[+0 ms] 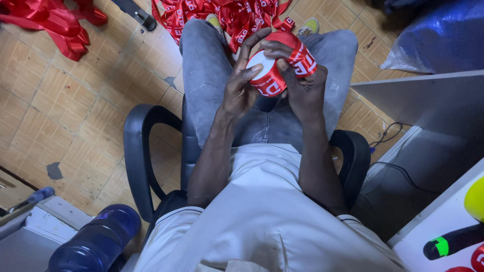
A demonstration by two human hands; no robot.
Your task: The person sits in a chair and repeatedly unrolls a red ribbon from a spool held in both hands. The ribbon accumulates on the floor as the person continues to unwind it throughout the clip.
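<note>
The tiled floor [75,116] carried nearly everything. A heap of red ribbon [53,20] lay near its far left corner, and a larger tangle of printed red ribbon [227,15] lay along the far edge, by the person's shoes [308,25]. A black office chair [138,151] stood at the middle of the floor. A blue plastic sheet [443,35] rested at the far right corner. Black cables [388,136] trailed along the right edge beside a grey cabinet [433,116]. A dark blue bottle [96,242] sat at the near left corner.
</note>
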